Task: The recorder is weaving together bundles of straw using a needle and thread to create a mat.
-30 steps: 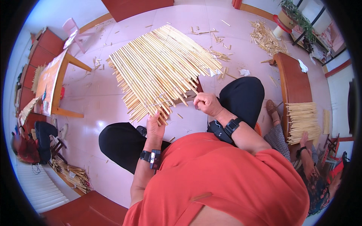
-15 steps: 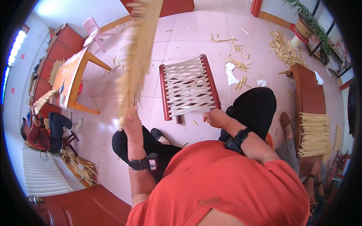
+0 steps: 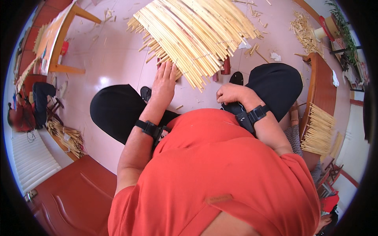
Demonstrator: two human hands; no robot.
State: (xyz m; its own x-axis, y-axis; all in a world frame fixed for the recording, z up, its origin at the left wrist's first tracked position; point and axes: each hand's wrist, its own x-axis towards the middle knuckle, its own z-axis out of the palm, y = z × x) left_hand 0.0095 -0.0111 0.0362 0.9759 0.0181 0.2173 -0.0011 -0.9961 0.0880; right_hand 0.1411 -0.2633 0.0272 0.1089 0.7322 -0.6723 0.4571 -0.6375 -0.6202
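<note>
A mat of pale, straw-coloured sticks (image 3: 193, 37) joined side by side lies over a low red stool (image 3: 226, 65), which is mostly hidden beneath it. Its ragged ends spread toward me. My left hand (image 3: 163, 83) is at the mat's near left edge, fingers stretched out and touching or just beside the stick ends. My right hand (image 3: 232, 93) hangs below the mat's right part, apart from it and beside my black-trousered right knee (image 3: 275, 80). Its fingers are curled; what they hold, if anything, is hidden.
A wooden table (image 3: 63, 39) stands upper left, a seated co-worker (image 3: 25, 114) beside it. At right, a wooden bench (image 3: 315, 86) carries another stick mat (image 3: 317, 129), with another person's leg nearby. Stick scraps (image 3: 301, 33) litter the floor; a red chair (image 3: 75, 196) is lower left.
The mat, raised upright in my left hand half a second ago with the stool's webbing showing, now lies across the stool again. My left fingers have straightened; my right hand has drawn near my knee.
</note>
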